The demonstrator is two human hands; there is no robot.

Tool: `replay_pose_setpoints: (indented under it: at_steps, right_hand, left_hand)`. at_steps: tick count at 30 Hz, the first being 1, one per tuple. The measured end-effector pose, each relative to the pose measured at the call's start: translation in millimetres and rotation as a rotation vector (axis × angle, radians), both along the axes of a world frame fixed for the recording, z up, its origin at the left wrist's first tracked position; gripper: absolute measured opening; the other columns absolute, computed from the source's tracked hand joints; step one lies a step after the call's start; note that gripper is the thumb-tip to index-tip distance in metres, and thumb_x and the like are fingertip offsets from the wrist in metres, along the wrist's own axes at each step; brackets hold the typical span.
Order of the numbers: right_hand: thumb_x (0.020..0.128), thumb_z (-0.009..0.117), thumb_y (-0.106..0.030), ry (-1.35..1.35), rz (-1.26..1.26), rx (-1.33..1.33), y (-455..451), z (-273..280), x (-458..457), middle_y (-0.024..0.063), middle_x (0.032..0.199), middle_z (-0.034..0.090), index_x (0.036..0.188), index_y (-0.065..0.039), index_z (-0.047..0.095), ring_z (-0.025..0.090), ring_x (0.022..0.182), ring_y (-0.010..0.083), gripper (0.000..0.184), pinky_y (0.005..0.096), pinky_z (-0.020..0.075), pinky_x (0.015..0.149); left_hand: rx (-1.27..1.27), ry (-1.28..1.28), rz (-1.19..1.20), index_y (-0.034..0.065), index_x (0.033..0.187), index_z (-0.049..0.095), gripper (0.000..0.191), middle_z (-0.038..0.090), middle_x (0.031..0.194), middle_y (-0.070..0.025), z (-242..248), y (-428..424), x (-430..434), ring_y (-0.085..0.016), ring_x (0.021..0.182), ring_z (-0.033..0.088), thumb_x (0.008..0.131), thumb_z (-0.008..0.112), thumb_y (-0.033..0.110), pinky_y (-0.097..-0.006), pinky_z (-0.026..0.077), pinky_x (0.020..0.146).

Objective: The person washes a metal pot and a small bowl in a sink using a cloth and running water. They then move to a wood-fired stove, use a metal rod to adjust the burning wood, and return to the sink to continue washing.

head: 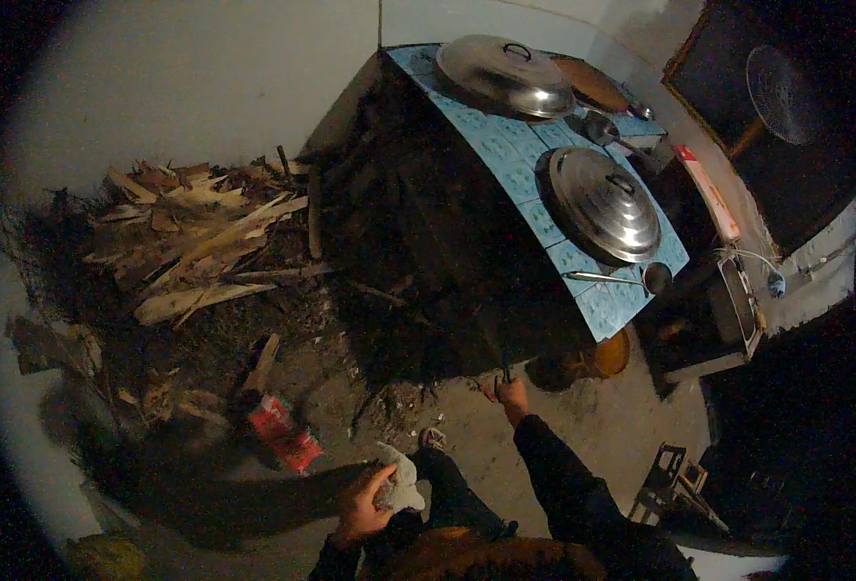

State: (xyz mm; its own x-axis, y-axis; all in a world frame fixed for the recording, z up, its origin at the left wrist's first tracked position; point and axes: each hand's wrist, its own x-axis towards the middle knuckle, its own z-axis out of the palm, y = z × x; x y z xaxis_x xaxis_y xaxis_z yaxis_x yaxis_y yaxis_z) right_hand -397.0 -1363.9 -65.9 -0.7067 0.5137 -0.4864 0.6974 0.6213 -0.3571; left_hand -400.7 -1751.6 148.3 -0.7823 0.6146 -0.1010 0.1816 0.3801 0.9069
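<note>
My left hand [364,505] is closed around a crumpled whitish cloth or paper [401,479] at the bottom centre. Farther forward and to the right, my right hand [513,398] grips a thin dark metal tool [506,374], perhaps tongs or scissors; its far end is lost in the dark front of the stove. Above that hand stands the stove with its blue tiled top [518,167]. Two metal lids [605,207] with handles rest on the top, and a long-handled ladle [656,279] lies near its close corner.
Split firewood [217,232] is heaped against the wall at the left. A red packet [285,433] lies on the floor near my left hand. A small wooden stool [671,483] stands at the lower right, and a wooden-framed box [740,312] is beyond the stove's right end.
</note>
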Motion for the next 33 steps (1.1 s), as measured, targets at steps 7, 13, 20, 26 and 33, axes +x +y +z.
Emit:
replay_pose_setpoints:
  at_steps: [7,13,20,26,33]
  right_hand:
    - [0.087,0.054,-0.025,0.258,-0.352,-0.297,-2,32,25,0.0147,0.053,0.049,0.085,0.003,0.054,0.050,0.051,0.0269,0.028,0.0372,0.0423,0.053]
    - [0.081,0.057,-0.020,0.199,-0.268,-0.149,31,-13,86,0.0176,0.058,0.052,0.070,0.004,0.053,0.052,0.052,0.0306,0.027,0.0421,0.0398,0.047]
    - [0.080,0.060,-0.022,0.171,0.181,0.161,39,15,108,0.0144,0.062,0.055,0.073,0.000,0.054,0.053,0.053,0.0316,0.023,0.0430,0.0405,0.048]
    - [0.081,0.058,-0.018,0.205,-0.108,0.001,34,19,118,0.0109,0.070,0.059,0.095,0.000,0.052,0.056,0.059,0.0258,0.024,0.0383,0.0425,0.051]
    - [0.086,0.055,-0.023,0.329,-0.662,-0.449,68,-14,52,0.0094,0.079,0.056,0.097,-0.001,0.054,0.050,0.068,0.0168,0.024,0.0337,0.0406,0.059]
  left_hand:
    - [0.029,-0.058,0.001,0.0086,0.121,0.051,0.062,0.056,0.113,-0.0153,7,-9,4,-0.031,0.100,0.056,0.063,0.072,0.002,-0.0374,0.046,0.084]
    - [-0.027,-0.015,-0.028,0.0074,0.122,0.050,0.060,0.055,0.114,-0.0167,22,-8,3,-0.032,0.104,0.054,0.066,0.073,0.003,-0.0387,0.046,0.083]
    - [0.031,-0.018,-0.028,0.0074,0.122,0.049,0.059,0.054,0.115,-0.0167,18,2,3,-0.034,0.105,0.054,0.068,0.072,0.001,-0.0410,0.047,0.082]
    - [0.061,-0.093,-0.041,0.0060,0.123,0.048,0.059,0.053,0.115,-0.0176,23,8,-5,-0.034,0.103,0.055,0.068,0.069,-0.002,-0.0402,0.048,0.082]
    - [0.072,-0.106,0.007,0.0059,0.123,0.049,0.060,0.056,0.107,-0.0171,6,5,-8,-0.033,0.096,0.057,0.067,0.071,0.000,-0.0388,0.048,0.078]
